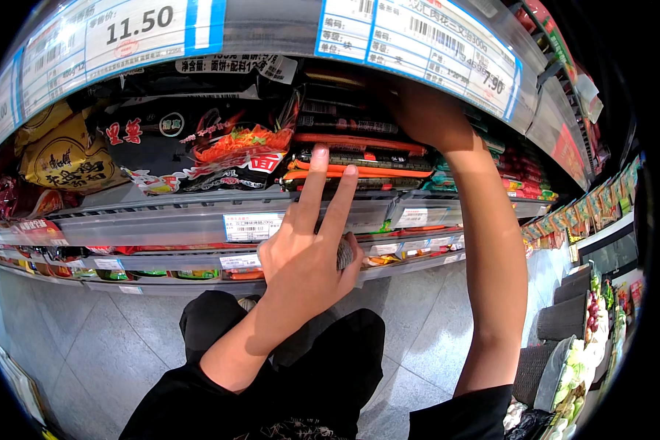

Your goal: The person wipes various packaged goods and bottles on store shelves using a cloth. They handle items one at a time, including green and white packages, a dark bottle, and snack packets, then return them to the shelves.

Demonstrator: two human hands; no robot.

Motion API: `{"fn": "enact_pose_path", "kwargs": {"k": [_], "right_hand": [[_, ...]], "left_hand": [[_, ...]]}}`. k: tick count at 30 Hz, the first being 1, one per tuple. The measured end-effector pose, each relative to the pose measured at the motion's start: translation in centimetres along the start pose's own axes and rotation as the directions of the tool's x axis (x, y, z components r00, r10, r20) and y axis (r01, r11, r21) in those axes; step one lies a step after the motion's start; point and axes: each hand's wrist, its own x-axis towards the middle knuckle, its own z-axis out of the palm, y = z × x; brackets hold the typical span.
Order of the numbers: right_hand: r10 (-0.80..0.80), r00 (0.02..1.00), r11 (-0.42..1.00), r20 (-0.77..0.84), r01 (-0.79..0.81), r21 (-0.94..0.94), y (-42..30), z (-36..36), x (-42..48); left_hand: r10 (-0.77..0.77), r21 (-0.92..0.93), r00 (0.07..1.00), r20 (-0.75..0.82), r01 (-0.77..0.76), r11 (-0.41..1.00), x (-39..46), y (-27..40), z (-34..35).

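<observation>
My left hand [302, 253] reaches over the front edge of a shelf [154, 223]. Two of its fingers stretch out and rest at a stack of flat sausage packs [374, 159] in black film with orange edges. A small grey textured thing [345, 254] shows between the thumb and the palm; what it is, and whether it is held, is unclear. Deep in the same shelf, my right hand [429, 118] reaches above and behind the stack, its fingers lost in shadow. Left of the stack lies a black instant noodle bag [198, 140] with a picture of red noodles.
A gold noodle bag [69, 159] lies farther left. Green packs [445, 179] sit right of the stack. Overhead runs an upper shelf edge [269, 30] with price labels. Lower shelves hold more packets. Produce bins [569, 308] stand at the right on the tiled floor [104, 324].
</observation>
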Motion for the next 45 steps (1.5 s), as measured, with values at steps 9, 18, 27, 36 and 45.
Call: {"fn": "enact_pose_path", "kwargs": {"k": [9, 18, 27, 36, 45], "right_hand": [[-0.073, 0.993, 0.997, 0.093, 0.074, -0.016, -0.3, -1.1, -0.3], [0.005, 0.967, 0.996, 0.256, 0.019, -0.092, 0.0, 0.2, -0.2], [0.242, 0.941, 0.767, 0.238, -0.335, 0.547, -3.7, -5.8, -2.2], [0.098, 0.966, 0.979, 0.238, -0.137, 0.151, -7.4, -4.1, -4.8], [0.1, 0.968, 0.981, 0.231, -0.134, 0.139, -7.5, -3.9, -4.5]], "left_hand": [[-0.008, -0.003, 1.0, -0.002, 0.008, 1.0, -0.1, -0.2, 0.1], [-0.006, -0.003, 1.0, -0.007, 0.006, 1.0, 0.0, -0.3, 0.0], [-0.044, -0.031, 0.999, -0.016, 0.044, 0.999, 0.1, 0.0, -0.3], [-0.078, -0.045, 0.997, 0.003, 0.078, 0.996, 0.2, 0.4, -0.5], [-0.069, -0.035, 0.995, -0.067, 0.067, 0.997, 0.1, 0.4, -0.1]]}}
